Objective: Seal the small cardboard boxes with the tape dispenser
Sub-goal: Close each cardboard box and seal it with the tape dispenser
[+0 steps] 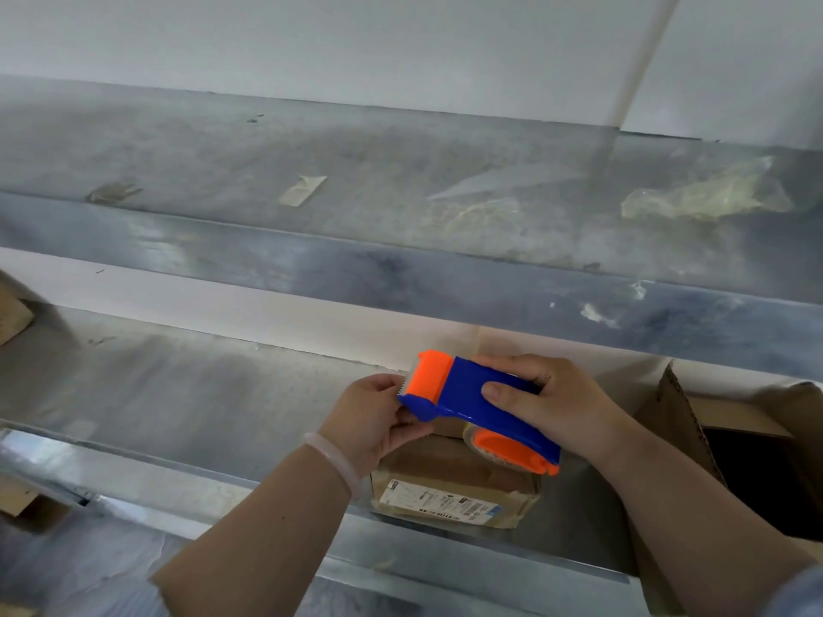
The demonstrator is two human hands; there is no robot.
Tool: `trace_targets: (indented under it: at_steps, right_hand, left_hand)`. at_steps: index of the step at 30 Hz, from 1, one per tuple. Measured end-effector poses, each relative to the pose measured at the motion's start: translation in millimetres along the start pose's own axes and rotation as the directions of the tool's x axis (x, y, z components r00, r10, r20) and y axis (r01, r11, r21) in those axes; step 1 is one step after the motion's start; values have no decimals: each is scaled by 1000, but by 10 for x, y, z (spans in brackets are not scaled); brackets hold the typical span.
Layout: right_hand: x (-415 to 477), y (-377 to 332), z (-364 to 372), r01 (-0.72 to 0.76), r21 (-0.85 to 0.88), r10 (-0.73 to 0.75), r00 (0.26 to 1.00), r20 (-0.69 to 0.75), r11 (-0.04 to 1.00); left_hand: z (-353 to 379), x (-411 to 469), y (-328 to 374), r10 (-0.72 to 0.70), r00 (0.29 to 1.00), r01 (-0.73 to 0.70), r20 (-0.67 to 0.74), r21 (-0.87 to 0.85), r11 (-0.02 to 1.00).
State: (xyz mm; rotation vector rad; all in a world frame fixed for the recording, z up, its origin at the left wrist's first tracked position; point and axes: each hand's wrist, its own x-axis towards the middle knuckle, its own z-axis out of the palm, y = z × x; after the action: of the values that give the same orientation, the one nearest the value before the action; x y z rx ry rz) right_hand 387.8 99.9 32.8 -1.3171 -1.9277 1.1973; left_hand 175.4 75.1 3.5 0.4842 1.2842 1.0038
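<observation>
Small cardboard box (pixel 454 487): the top face is largely covered by the tape dispenser (pixel 472 394) and both hands, and the flap seam is not visible. The print on its label (pixel 441 501) is too small to read.

Tape roll (pixel 474 436): only a sliver shows below the housing.

Left hand (pixel 374 416): the fingers (pixel 387 382) end behind the orange head. Whether they pinch tape cannot be told.

Open carton (pixel 681 407), right: cut by the frame edge, with a dark interior.

Scraps (pixel 303 189) on the upper shelf (pixel 311 140): blurred and unidentifiable.
</observation>
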Motion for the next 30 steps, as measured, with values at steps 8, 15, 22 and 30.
trace_targets:
  at_steps: [8, 15, 22, 30]
  right_hand:
    - [-65, -2, -126, -30, -85, 32, 999, 20, 996]
    - [-172, -42, -287, -60, -154, 66, 997, 34, 986]
    - [-39, -136, -89, -7, -253, 35, 994, 106, 967]
    - [139, -218, 34, 6, -401, 77, 979, 191, 916]
  left_hand:
    - [-6, 83, -31, 24, 999, -26, -45, -35, 999]
    - [-95, 141, -66, 41, 997, -54, -64, -232, 971]
    - [-192, 79, -98, -15, 999, -9, -44, -512, 859]
    - [-498, 84, -348, 194, 935, -176, -295, 88, 980]
